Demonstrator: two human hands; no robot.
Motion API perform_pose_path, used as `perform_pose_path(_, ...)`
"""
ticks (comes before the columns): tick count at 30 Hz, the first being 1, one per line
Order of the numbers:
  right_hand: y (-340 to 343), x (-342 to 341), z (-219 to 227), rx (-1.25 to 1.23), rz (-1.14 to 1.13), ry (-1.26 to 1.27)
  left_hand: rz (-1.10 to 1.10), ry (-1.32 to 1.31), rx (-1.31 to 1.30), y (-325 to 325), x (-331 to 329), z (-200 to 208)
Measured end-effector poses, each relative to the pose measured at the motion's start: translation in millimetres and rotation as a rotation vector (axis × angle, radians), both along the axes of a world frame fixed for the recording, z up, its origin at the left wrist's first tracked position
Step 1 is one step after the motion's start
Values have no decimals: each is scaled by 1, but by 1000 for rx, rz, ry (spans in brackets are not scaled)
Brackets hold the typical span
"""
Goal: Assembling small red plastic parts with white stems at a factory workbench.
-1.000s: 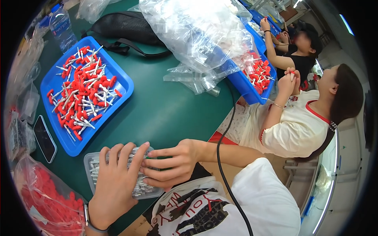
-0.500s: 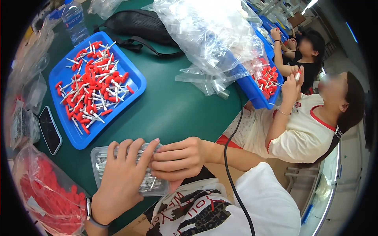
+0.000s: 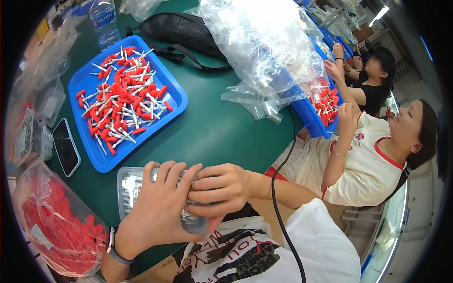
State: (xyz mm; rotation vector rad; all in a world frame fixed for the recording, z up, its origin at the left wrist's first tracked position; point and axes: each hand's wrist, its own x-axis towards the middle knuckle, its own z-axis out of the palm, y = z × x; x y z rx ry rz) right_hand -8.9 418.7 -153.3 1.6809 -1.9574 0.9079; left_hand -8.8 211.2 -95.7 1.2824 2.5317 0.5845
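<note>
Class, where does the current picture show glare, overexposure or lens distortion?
Head view: glare whitens parts of the clear plastic bag; head view: the ceiling lamp looks blown out; head view: fisheye distortion shows in black corners and lines curving near the rim.

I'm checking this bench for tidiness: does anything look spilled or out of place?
Nothing looks spilled around the clear tub under the left hand, but the clear bag stands out: it sprawls over part of the right blue tray, overlapping its red-and-white pieces. The phone also seems out of place: a personal item.
</note>
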Motion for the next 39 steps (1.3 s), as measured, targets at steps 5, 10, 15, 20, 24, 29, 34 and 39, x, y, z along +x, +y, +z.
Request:
perform_pose_path(5,-5,4,-8,-141,-108,99,-67,-119,245,0,-8,0)
perform_pose_path(10,2,24,-13,-338,-377,-34,-19,-109,253,-2,-16,0)
perform_pose_path(15,-2,42,-27,-189,-467,71,-58,-99,317,0,-16,-1)
perform_pose_path(20,-6,39,-24,-124,-407,1,46,302,272,0,2,4)
perform_pose_path(24,-5,42,-29,-119,-480,112,134,407,245,2,6,15)
perform_pose_path(29,-10,42,-24,-148,-353,93,132,452,239,-4,17,17)
perform_pose_path(34,4,43,-27,-166,-424,67,347,567,423,-28,-1,56)
perform_pose_path(39,-7,44,-24,-98,-415,55,844,467,443,-72,-10,77)
